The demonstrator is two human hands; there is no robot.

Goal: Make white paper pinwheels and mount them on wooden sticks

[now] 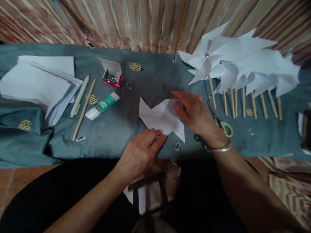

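Observation:
A white paper pinwheel [162, 121] lies on the cloth in front of me, with some of its corners curled to the middle. At its near edge my left hand [143, 149] is closed, thumb and fingers gripping the paper. My right hand [195, 113] is over the pinwheel's right side, thumb and forefinger apart; the thumb is at the paper, but I cannot tell how firmly it touches. Partly under the right forearm are scissors [225, 127] with green handles. Left of the pinwheel lies a glue stick [104, 105].
Behind the glue stick stands an open red box [113, 77] of small metal pieces. Further left lie a wooden stick [84, 110], a pen [81, 94] and white paper sheets [39, 84]. Several finished pinwheels [245, 61] on sticks lie at the right. A striped curtain [150, 26] hangs behind.

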